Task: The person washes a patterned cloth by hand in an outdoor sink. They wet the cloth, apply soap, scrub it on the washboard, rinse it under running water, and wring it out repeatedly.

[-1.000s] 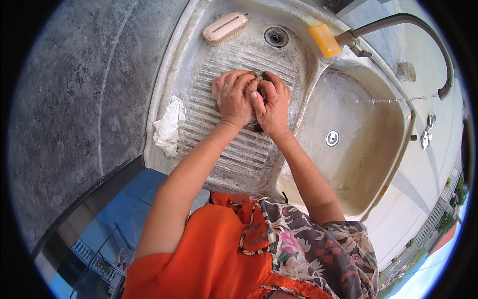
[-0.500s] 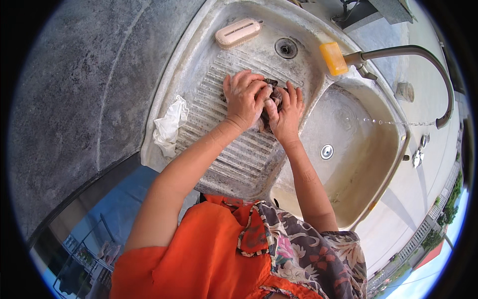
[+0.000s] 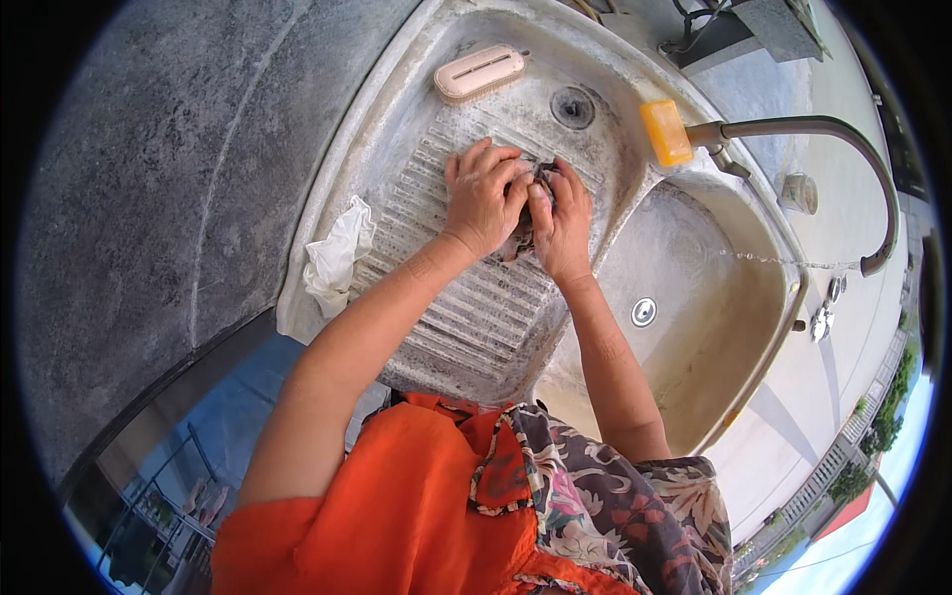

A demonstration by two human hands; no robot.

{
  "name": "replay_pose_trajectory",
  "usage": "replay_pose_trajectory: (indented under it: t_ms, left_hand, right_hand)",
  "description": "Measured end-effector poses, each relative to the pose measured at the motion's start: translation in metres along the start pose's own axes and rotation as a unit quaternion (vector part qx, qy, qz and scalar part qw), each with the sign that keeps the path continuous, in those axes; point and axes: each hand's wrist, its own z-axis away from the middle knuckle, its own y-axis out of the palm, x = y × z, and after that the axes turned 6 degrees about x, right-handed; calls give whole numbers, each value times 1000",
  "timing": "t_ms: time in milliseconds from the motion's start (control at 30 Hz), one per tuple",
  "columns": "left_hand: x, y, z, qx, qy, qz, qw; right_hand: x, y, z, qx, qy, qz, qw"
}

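A dark, crumpled wet cloth (image 3: pixel 518 242) lies bunched on the ribbed washboard (image 3: pixel 464 332) of the sink's left side. My left hand (image 3: pixel 483 198) presses on it from the left with bent fingers. From the right, my right hand (image 3: pixel 562 223) grips the same cloth, fingers curled over its far end. Both thumbs come close together over the bundle, and the hands hide most of it. Beyond my hands, a pale pink oblong thing with a dark slot (image 3: pixel 481 73) rests near the far left rim. A crumpled white cloth (image 3: pixel 337 260) sits at the left edge of the washboard.
A curved metal faucet (image 3: pixel 823 126) runs a thin stream of water over the right basin (image 3: pixel 694 258). An orange bar of soap (image 3: pixel 665 133) sits on the rim by the faucet's base. A drain (image 3: pixel 572 107) lies beyond the washboard. Dark grey counter (image 3: pixel 149 188) borders the left.
My right hand has shifted slightly left, toward my left hand, bunching the dark cloth closer. Its fingers are less spread than before. The whole view has tilted a little.
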Motion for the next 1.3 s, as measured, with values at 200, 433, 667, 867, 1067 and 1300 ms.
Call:
replay_pose_trajectory:
  t_ms: [200, 433, 667, 867, 1067, 1300]
  left_hand:
    - [-13, 4, 73, -27, -57, 83, 995]
    - [3, 19, -41, -27, 3, -93, 995]
    - [-20, -11, 90, -27, 42, 70, 996]
    - [16, 27, -57, -56, -31, -157, 986]
    - [-12, -16, 43, -44, 68, 76, 994]
    - [12, 1, 0, 104, -88, -27, 990]
  right_hand:
    - [18, 14, 65, -7, -24, -158, 987]
    - [-14, 14, -49, -19, -51, 146, 988]
    - [37, 11, 87, -54, -81, -139, 985]
    - [-5, 23, -54, -74, 8, 92, 993]
    - [34, -5, 40, -7, -54, -94, 994]
    - [15, 29, 4, -33, 3, -35, 999]
